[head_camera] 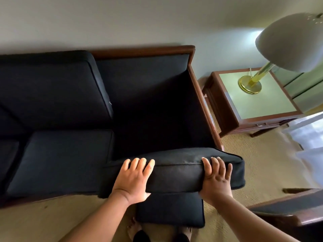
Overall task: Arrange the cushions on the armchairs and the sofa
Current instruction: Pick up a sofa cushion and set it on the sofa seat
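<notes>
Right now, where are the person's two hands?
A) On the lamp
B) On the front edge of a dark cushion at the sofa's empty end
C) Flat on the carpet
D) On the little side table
B: the left hand and right hand both press on the front edge of the dark cushion, which sits at the front of the sofa's empty right seat.

wall: plain pale grey wall (122, 20) far | floor: beige woven carpet (262, 154) | right: wooden side desk with pale green top (272, 109), brass-based lamp with white dome shade (286, 44)
</notes>
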`<action>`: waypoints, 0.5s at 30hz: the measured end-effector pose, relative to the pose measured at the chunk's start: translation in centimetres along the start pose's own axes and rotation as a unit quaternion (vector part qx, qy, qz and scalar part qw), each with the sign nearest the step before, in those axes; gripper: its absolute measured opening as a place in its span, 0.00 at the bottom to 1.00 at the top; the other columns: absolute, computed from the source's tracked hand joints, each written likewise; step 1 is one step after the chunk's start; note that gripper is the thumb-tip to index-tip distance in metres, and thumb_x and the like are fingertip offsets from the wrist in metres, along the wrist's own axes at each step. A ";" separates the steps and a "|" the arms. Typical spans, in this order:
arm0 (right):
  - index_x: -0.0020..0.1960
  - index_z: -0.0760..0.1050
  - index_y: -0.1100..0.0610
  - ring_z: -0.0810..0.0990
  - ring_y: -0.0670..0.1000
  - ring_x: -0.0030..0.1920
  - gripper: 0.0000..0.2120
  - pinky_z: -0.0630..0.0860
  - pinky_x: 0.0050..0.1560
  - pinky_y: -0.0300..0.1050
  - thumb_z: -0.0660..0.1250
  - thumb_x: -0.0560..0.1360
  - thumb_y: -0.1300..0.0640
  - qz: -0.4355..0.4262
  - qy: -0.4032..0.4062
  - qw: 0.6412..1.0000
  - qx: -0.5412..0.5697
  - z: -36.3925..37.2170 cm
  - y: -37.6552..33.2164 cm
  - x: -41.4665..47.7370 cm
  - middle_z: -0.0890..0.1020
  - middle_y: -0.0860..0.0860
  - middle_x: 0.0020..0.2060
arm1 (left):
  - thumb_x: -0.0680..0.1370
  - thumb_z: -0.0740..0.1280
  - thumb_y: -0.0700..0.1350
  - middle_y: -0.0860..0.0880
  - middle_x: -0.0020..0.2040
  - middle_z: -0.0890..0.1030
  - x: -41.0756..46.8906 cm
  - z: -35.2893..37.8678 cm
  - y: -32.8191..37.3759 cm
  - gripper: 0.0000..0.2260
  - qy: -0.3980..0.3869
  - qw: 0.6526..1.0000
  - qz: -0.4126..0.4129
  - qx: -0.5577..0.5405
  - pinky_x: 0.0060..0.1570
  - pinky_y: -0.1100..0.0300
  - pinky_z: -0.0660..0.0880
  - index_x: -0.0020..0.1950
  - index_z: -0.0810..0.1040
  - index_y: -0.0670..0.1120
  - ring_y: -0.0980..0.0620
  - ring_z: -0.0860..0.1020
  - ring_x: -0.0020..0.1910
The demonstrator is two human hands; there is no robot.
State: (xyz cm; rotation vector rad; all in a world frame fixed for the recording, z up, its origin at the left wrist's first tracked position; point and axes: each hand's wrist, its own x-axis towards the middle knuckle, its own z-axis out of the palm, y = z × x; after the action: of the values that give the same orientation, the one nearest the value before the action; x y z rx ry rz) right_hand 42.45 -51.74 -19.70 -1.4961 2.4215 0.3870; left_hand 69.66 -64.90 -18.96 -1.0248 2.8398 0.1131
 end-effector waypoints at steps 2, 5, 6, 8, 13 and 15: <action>0.78 0.52 0.52 0.54 0.65 0.76 0.55 0.37 0.76 0.69 0.74 0.57 0.45 -0.006 0.027 0.999 0.031 1.2 0.3 -0.1 0.61 0.58 0.72 | 0.52 0.80 0.67 0.43 0.59 0.76 0.7 -0.1 -0.5 0.55 0.011 1.000 0.009 0.014 0.58 0.40 0.73 0.72 0.66 0.45 0.41 0.77 0.55; 0.78 0.53 0.51 0.52 0.63 0.77 0.54 0.30 0.76 0.65 0.73 0.56 0.46 -0.002 0.048 0.998 0.047 1.1 0.0 0.2 0.59 0.56 0.72 | 0.54 0.79 0.67 0.43 0.60 0.76 1.3 -0.3 -1.2 0.53 0.021 0.999 0.012 0.029 0.58 0.41 0.71 0.72 0.66 0.45 0.41 0.76 0.55; 0.78 0.52 0.51 0.51 0.62 0.77 0.54 0.28 0.75 0.64 0.73 0.57 0.46 -0.009 0.053 0.997 0.049 0.7 -0.1 0.5 0.58 0.56 0.72 | 0.55 0.79 0.67 0.43 0.60 0.75 1.4 -0.4 -1.4 0.53 0.022 0.999 0.012 0.035 0.58 0.42 0.70 0.73 0.66 0.45 0.42 0.76 0.55; 0.78 0.52 0.51 0.50 0.62 0.77 0.54 0.27 0.75 0.64 0.74 0.58 0.46 -0.023 0.070 0.996 0.051 0.0 0.0 1.3 0.58 0.55 0.72 | 0.57 0.78 0.68 0.44 0.61 0.75 1.9 -0.6 -1.7 0.51 0.024 0.998 0.007 0.052 0.59 0.42 0.69 0.73 0.67 0.46 0.42 0.75 0.55; 0.76 0.57 0.51 0.56 0.59 0.75 0.51 0.31 0.77 0.61 0.76 0.57 0.45 -0.004 0.090 0.991 0.098 -1.2 -0.5 2.3 0.65 0.51 0.68 | 0.62 0.75 0.65 0.46 0.60 0.75 5.7 -3.5 -3.5 0.45 0.001 0.992 0.046 0.115 0.55 0.45 0.68 0.73 0.67 0.46 0.42 0.75 0.55; 0.76 0.58 0.52 0.56 0.59 0.74 0.51 0.30 0.75 0.59 0.76 0.58 0.43 -0.004 0.097 0.989 0.113 -0.9 -0.8 1.7 0.66 0.51 0.66 | 0.64 0.75 0.62 0.47 0.61 0.74 7.0 -4.7 -3.6 0.42 -0.015 0.987 0.064 0.144 0.55 0.47 0.68 0.73 0.66 0.47 0.44 0.74 0.56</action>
State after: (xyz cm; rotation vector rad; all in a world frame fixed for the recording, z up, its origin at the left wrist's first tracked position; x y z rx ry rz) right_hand 42.32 -53.80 -19.50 -1.5029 2.5041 -0.0393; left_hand 66.19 -72.61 -15.40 -0.7749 2.7831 -0.2608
